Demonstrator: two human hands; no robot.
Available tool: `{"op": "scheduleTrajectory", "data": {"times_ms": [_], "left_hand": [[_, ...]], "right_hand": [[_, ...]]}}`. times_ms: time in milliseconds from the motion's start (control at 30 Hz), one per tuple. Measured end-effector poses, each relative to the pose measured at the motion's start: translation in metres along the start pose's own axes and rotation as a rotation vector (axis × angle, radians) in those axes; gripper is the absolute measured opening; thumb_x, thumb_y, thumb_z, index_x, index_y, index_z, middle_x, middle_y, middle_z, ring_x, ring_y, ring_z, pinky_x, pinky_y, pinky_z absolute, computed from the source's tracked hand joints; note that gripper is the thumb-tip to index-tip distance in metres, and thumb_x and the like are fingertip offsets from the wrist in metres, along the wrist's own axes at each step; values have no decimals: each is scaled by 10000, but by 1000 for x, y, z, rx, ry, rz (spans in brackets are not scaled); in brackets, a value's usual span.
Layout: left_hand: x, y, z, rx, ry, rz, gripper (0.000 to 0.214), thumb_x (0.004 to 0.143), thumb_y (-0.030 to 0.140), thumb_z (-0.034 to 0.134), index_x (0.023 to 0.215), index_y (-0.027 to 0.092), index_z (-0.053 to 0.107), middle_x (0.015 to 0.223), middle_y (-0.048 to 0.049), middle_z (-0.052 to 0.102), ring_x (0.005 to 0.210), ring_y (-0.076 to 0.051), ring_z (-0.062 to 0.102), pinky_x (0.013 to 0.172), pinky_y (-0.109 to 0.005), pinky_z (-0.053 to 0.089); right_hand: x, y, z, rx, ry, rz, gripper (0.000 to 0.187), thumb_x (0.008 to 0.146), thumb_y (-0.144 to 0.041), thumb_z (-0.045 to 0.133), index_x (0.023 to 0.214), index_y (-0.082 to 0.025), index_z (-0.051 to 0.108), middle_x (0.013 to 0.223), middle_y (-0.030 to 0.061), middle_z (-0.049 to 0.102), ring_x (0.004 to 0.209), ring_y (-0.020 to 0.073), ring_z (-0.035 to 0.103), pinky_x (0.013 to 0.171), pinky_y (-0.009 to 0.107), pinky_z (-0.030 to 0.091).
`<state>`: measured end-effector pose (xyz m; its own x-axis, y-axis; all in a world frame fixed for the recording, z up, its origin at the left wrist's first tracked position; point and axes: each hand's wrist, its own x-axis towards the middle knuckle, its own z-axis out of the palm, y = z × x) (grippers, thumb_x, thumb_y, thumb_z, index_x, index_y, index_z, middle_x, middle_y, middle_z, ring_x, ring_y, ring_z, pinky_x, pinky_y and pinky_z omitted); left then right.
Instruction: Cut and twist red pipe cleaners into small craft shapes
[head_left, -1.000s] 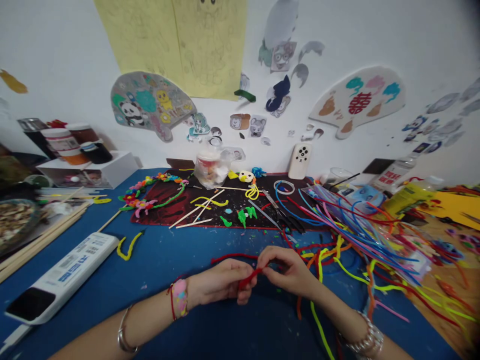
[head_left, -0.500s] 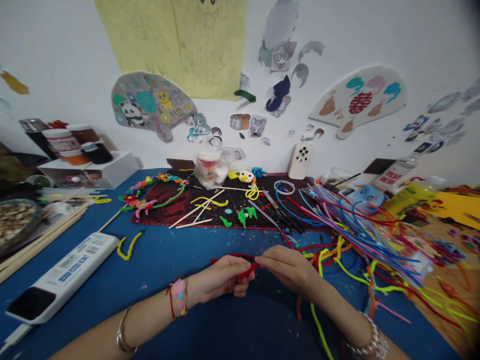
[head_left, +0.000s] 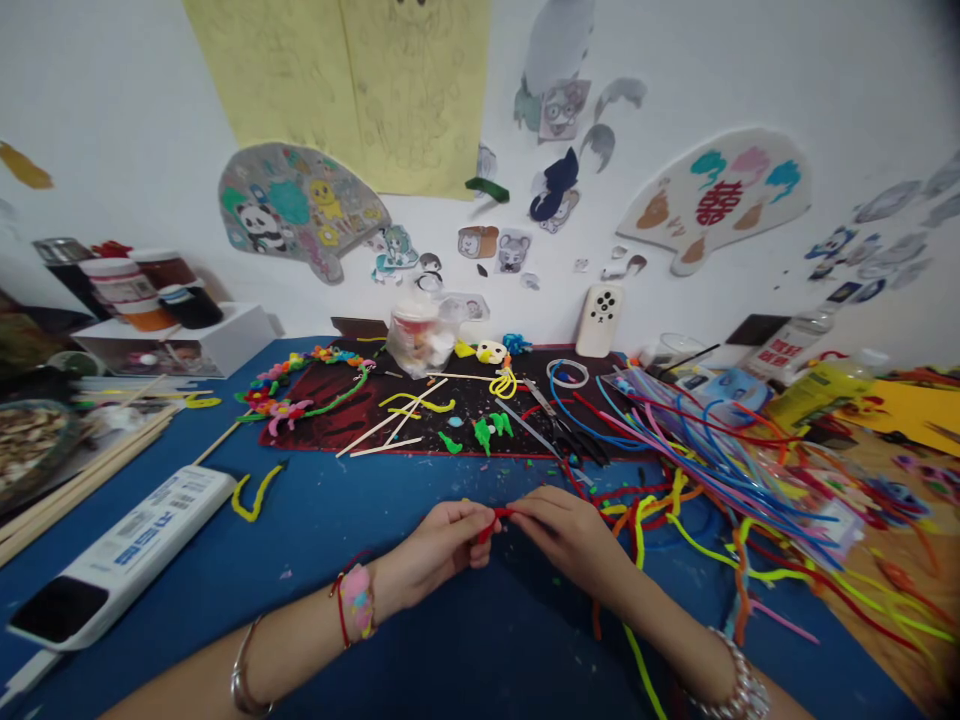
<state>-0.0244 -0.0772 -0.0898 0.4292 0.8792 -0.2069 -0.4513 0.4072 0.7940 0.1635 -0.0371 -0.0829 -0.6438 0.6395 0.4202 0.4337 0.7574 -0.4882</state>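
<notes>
A red pipe cleaner [head_left: 501, 512] stretches between my two hands above the blue tabletop. My left hand [head_left: 439, 545] is closed, thumb pressed over the pipe cleaner, with a bent red part showing below the thumb. Fingertips of my right hand [head_left: 566, 535] pinch the other end of it. Part of the red piece is hidden inside the left fingers. Just beyond the hands lie green fuzzy pieces [head_left: 484, 432] and scissors [head_left: 574, 435] on a dark mat [head_left: 322, 425].
Loose pipe cleaners [head_left: 712, 480] in several colours pile up at the right. A white power strip or box [head_left: 131, 550] lies at the left, near a bent yellow pipe cleaner [head_left: 255, 495]. A colourful flower ring [head_left: 300, 385], wooden sticks [head_left: 394, 420] and a white phone [head_left: 598, 320] are farther back.
The long red strand behind my left hand no longer shows. A short red length now spans the gap between my fingertips, and my left hand has shifted slightly left.
</notes>
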Motion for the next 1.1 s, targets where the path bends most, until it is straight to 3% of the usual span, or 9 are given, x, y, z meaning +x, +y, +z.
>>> {"op": "scheduleTrajectory", "data": {"times_ms": [200,400,600,900,1100], "left_hand": [[0,-1,5,138,168,130,204,744,306,633,701,107,616,763,-21,512,614,-80,402,595,-226,302],[-1,-2,8,188,220,209,218,745,308,627,652,111,612,713,-16,503,629,-97,406,599,-228,323],[-1,-6,10,183,281,233,219,748,320,616,709,108,651,757,-52,579,710,-135,479,684,-258,380],[0,-7,11,327,399,263,212,750,321,607,707,131,691,690,-31,642,617,-111,478,590,-231,357],[1,-3,11,386,437,277,186,717,313,637,672,138,678,697,-31,666,663,-136,559,650,-240,418]], "right_hand": [[3,-17,2,220,-15,250,178,839,-247,519,781,-200,681,702,32,653,651,149,583,608,249,428],[6,-28,8,545,-65,480,232,806,-323,540,687,-182,682,630,17,634,561,130,558,541,228,433],[7,-33,16,731,-32,614,220,760,-348,583,692,-161,677,614,14,623,530,118,539,527,224,441],[4,-34,24,790,0,607,248,762,-360,588,649,-155,669,572,7,603,498,112,524,513,221,423],[5,-36,26,930,-47,656,265,741,-389,611,655,-145,671,612,14,616,536,109,545,555,230,451]]}}
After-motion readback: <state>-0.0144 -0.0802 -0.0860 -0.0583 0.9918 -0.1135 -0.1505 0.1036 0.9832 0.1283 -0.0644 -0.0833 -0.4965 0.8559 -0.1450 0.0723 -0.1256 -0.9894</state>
